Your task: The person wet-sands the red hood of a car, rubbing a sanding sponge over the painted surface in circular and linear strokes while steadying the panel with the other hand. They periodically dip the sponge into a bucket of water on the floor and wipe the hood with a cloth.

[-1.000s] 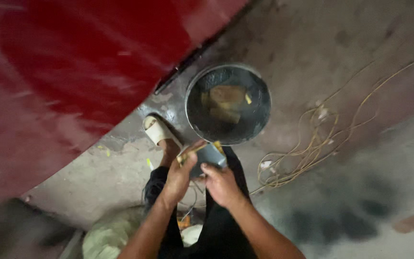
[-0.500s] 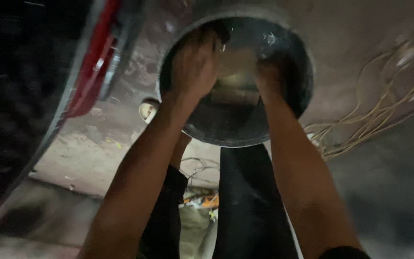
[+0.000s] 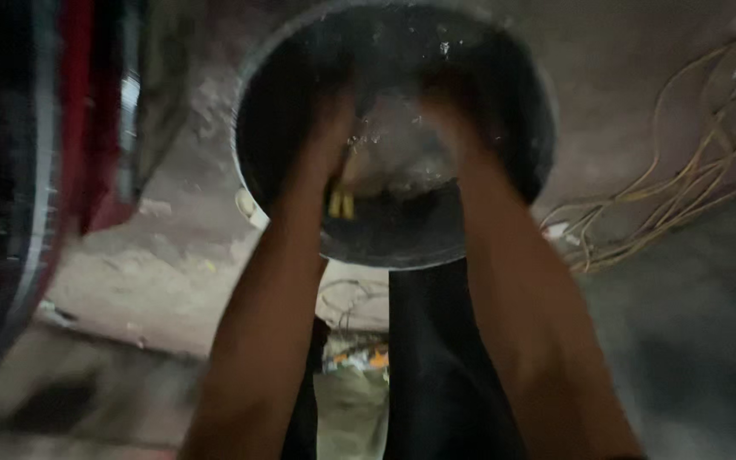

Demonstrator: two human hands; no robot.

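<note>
A round dark bucket (image 3: 504, 213) with water in it stands on the floor in front of me. Both my hands reach down into it. My left hand (image 3: 327, 128) is at the left side of the bucket, and my right hand (image 3: 449, 106) is at the right side. The picture is blurred and dark, so the fingers do not show. A small yellow thing (image 3: 340, 203) shows in the water just beside my left wrist. I cannot tell whether either hand holds it.
A red vehicle body (image 3: 95, 111) with a dark curved part (image 3: 2, 213) rises at the left. Loose yellowish wires (image 3: 666, 196) lie on the concrete floor (image 3: 155, 281) at the right. My dark trouser leg (image 3: 436, 366) is below the bucket.
A second ago both hands held a small dark pad with a yellow edge above my knee. They have since gone forward and down into the bucket, and the view has moved closer.
</note>
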